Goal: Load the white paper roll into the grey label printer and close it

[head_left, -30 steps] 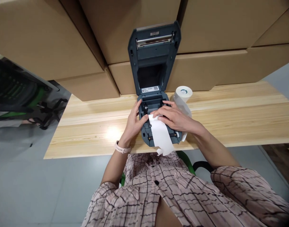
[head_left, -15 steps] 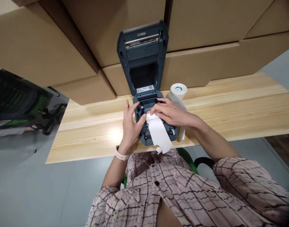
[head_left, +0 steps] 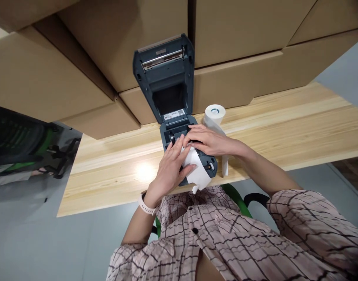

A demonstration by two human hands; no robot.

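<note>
1. The step in hand appears to be settling a white, ragged-ended paper strip (head_left: pixel 198 170) inside the open, dark blue-grey plastic printer (head_left: pixel 167 80) on the pale wooden table (head_left: pixel 108 164).
2. The left hand (head_left: pixel 170 166) spreads over the strip; the right hand (head_left: pixel 206 140) bends at its far end. Whether either grip is closed, I cannot tell.
3. Next calls for gentle, even handling, I judge.
4. Fingers hide the strip's far end.

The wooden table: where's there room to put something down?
Bare table shows left of the open printer, before the cardboard boxes, and in a bigger stretch right of the paper roll, past the right forearm. The middle's crowded: the left hand and right hand sit close together at the printer's white paper.
</note>
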